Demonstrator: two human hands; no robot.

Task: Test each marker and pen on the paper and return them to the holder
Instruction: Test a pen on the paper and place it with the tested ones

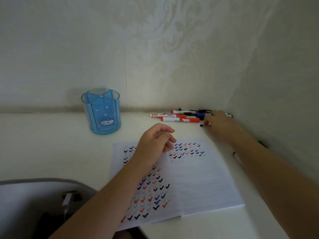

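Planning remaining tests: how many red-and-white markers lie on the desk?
3, all by the wall: the front red-and-white marker, the middle marker behind it, and the rear marker. The right hand, pinching a black-tipped pen, covers the pile's end, so more may be hidden.

A single wide-angle view was recorded from head height, directed forward and downward across the desk (43,152) toward a corner of the wall (155,49). The desk surface was viewed at close range. The paper (203,183) was framed near and central, the holder (102,116) far left, the markers (179,119) far right.
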